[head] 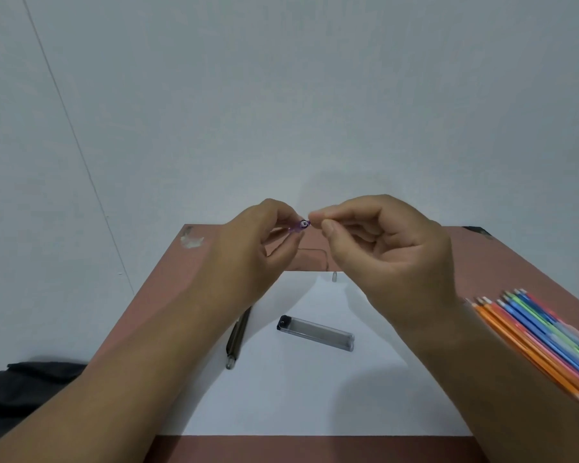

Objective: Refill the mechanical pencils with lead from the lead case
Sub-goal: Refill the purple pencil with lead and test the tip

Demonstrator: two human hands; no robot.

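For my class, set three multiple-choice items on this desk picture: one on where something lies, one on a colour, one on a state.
1. Where does the lead case lie?
A. on the white paper
B. on the bare table
C. in a hand

2. What colour is the pencil held up in the left hand?
A. green
B. purple
C. orange

3. What is the right hand doing?
A. lying flat
B. gripping the case
C. pinching finger and thumb together by the pencil's end

Answers: 1 A, the case rests on the sheet between the arms; 2 B, its see-through end shows purple; 3 C, the fingertips meet beside the pencil, though any lead there is too thin to see.
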